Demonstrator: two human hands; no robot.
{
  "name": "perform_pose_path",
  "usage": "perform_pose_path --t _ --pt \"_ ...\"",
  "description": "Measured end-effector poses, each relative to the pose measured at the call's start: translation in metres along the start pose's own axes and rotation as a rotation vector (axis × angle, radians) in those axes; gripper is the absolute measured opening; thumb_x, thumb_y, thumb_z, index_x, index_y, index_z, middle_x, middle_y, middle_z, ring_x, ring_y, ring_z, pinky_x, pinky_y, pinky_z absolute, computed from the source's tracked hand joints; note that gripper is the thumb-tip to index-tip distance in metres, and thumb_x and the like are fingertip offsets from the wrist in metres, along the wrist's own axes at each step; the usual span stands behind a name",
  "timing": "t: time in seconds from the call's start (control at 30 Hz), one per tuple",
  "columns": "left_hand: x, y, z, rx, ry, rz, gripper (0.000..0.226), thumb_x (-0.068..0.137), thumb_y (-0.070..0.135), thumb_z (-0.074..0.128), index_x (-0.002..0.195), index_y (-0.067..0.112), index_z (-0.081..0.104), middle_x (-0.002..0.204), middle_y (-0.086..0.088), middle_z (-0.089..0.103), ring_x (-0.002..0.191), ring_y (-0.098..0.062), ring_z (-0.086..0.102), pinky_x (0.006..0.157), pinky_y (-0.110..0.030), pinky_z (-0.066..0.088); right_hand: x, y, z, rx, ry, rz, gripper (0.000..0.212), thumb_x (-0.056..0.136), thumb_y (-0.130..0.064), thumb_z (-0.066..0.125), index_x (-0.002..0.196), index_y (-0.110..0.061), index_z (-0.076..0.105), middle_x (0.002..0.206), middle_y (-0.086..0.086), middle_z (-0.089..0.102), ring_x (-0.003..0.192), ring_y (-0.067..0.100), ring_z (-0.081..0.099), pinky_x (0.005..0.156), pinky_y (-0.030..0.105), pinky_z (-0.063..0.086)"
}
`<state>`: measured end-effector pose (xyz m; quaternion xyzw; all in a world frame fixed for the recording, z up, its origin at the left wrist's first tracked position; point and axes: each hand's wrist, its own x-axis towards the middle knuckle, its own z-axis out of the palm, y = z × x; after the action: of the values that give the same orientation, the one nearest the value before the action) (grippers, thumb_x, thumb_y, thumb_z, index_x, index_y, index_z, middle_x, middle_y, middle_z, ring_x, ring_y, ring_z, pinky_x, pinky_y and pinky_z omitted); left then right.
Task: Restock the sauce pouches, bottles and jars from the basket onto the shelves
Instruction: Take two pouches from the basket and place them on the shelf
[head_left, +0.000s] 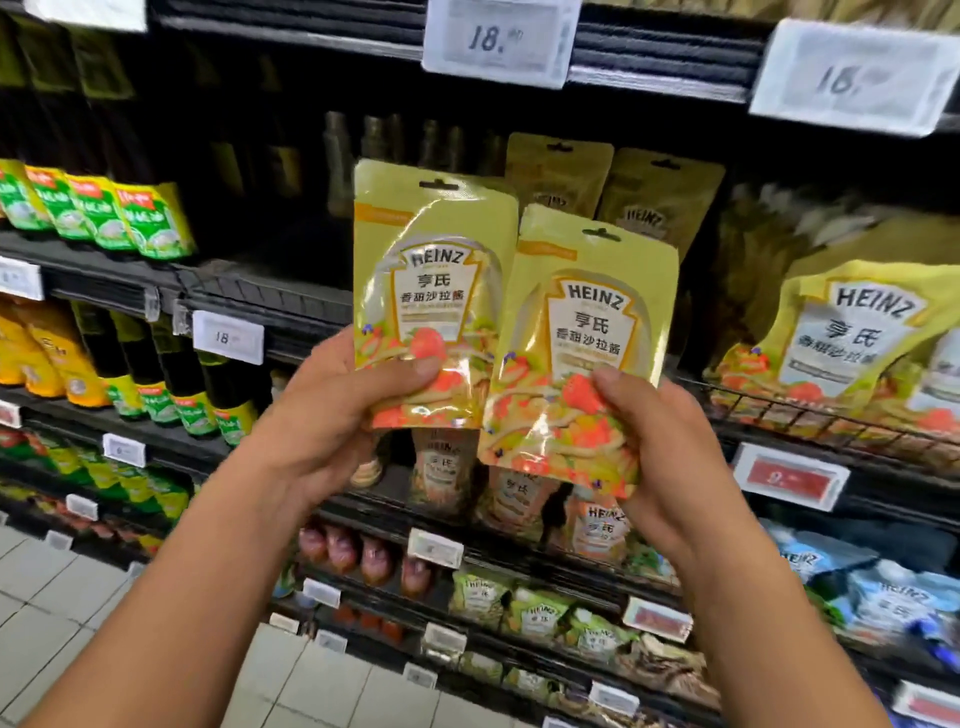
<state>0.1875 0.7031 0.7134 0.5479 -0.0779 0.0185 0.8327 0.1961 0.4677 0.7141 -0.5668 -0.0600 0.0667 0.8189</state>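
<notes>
I hold up two yellow Heinz salad sauce pouches in front of the shelves. My left hand (332, 415) pinches the left pouch (431, 280) by its lower edge, thumb on the front. My right hand (660, 441) pinches the right pouch (587, 343) the same way. The right pouch overlaps the left one's lower right corner. Behind them, two identical pouches (613, 197) hang on the middle shelf. The basket is not in view.
Larger Heinz pouches (852, 338) sit behind a wire rail at right. Green-labelled pouches (104, 213) and dark bottles (171, 374) fill the left shelves. Lower shelves hold more Heinz pouches (540, 608). Price tags (498, 41) hang above. Tiled floor (78, 608) lies at lower left.
</notes>
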Motion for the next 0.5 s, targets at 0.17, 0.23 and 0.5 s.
perform_pose_path --t 0.17,0.23,0.5 --pt "0.049 0.021 0.007 0.017 -0.116 -0.057 0.036 0.071 0.01 0.075 0.107 0.012 0.075 0.113 -0.014 0.073 0.097 -0.024 0.073 0.073 -0.028 0.059 0.03 -0.027 0.001 -0.043 0.086 -0.046 0.024 0.079 -0.03 0.075 0.098 -0.016 0.079 0.103 0.013 0.077 0.092 0.028 0.076 0.067 0.037 0.061" --pt "0.069 0.027 0.01 0.02 -0.148 -0.092 0.029 0.077 0.017 0.076 0.105 0.012 0.076 0.116 -0.014 0.072 0.101 -0.024 0.072 0.075 -0.028 0.059 0.042 -0.036 0.0 -0.056 0.133 -0.046 0.021 0.088 -0.025 0.07 0.103 -0.012 0.075 0.102 0.013 0.077 0.091 0.027 0.076 0.066 0.037 0.061" --pt "0.145 0.044 0.015 0.212 -0.033 -0.225 0.014 0.086 0.014 0.07 0.096 0.003 0.07 0.083 -0.01 0.077 0.071 -0.017 0.075 0.056 -0.025 0.057 0.076 -0.078 -0.009 -0.186 0.323 -0.126 0.019 0.089 -0.021 0.071 0.098 -0.005 0.073 0.091 0.014 0.078 0.083 0.026 0.077 0.066 0.038 0.061"
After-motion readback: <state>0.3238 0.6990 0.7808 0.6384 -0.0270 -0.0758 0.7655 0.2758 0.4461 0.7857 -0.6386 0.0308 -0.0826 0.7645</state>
